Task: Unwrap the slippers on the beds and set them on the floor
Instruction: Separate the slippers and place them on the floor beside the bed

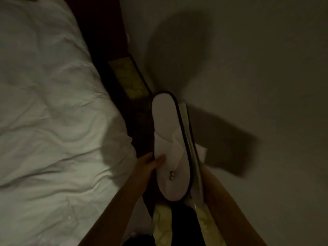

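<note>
A white slipper (166, 132) with a dark rim and a small ring-shaped emblem is held up in front of me, its strap side facing me. Behind it shows the edge of a second slipper (189, 139), and a bit of white wrapper (202, 153) sticks out at the right. My left hand (150, 163) grips the front slipper's left edge, thumb on the strap. My right hand is hidden behind the slippers; only its forearm (218, 192) shows. The white bed (53, 121) lies to the left.
A dark bed frame with a yellow patterned runner (129, 79) runs along the bed's right edge. The pale floor (257, 68) spreads to the right, crossed by the shadows of my arms and the slippers. The room is dim.
</note>
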